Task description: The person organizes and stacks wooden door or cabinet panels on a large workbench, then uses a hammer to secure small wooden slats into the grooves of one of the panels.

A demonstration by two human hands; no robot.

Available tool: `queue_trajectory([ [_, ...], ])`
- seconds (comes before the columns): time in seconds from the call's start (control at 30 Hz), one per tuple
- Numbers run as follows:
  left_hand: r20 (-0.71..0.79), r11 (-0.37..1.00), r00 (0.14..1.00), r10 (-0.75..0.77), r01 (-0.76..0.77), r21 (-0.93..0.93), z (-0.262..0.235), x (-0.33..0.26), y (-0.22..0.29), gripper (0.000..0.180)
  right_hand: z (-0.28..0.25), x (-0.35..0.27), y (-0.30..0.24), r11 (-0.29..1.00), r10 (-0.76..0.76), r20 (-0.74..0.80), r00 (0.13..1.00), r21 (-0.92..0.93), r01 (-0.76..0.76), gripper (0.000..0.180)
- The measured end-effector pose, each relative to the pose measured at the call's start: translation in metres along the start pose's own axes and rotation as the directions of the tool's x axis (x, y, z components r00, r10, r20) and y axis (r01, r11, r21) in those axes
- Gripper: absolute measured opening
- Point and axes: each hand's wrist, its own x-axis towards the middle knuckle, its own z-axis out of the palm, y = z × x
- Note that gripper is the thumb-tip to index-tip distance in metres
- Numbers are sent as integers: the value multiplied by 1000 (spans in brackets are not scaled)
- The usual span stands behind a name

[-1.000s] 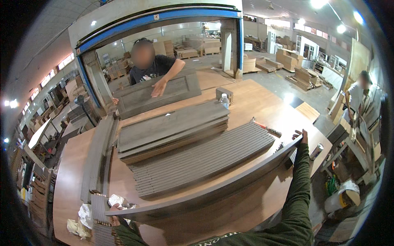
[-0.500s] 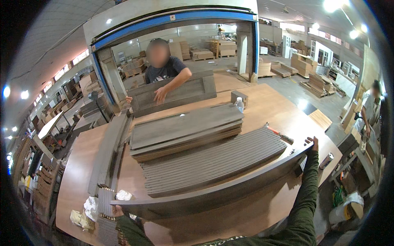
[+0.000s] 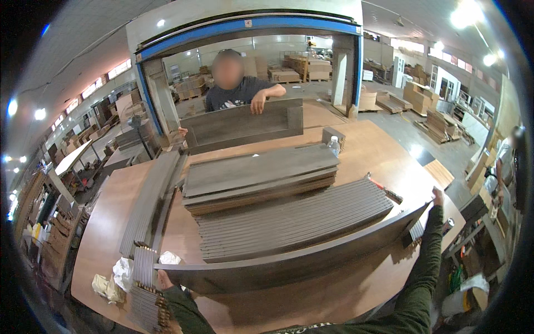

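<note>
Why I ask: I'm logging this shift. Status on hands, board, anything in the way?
Left hand and right hand holding opposite ends. Long dark board edge up. Possible obstacle: stacked strips on its far side.

The board [image 3: 311, 263] is dark grey-brown, paler along its upper edge. The strips [image 3: 295, 218] are grey-brown, striped by thin dark parallel lines. The panel stack [image 3: 261, 168] is grey on top, browner down its side. The tabletop [image 3: 100, 234] is warm orange-brown. The framed panel [image 3: 245, 129] is dark grey-brown. The sleeve [image 3: 424, 281] is dark green. The beam [image 3: 200, 37] is blue, one wrapper [image 3: 123, 273] white, another [image 3: 107, 288] cream.
</note>
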Motion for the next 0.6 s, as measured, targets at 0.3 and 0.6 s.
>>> queue_trajectory([
  [0.3,-44,1000,999,20,-19,23,-15,-9,17,58,150,-56,-240,694,-483,299,823,-443,568,39],
  [0.6,-26,1000,1000,1,-2,-30,-4,-3,0,59,209,-165,-136,132,185,216,959,-972,194,33],
])
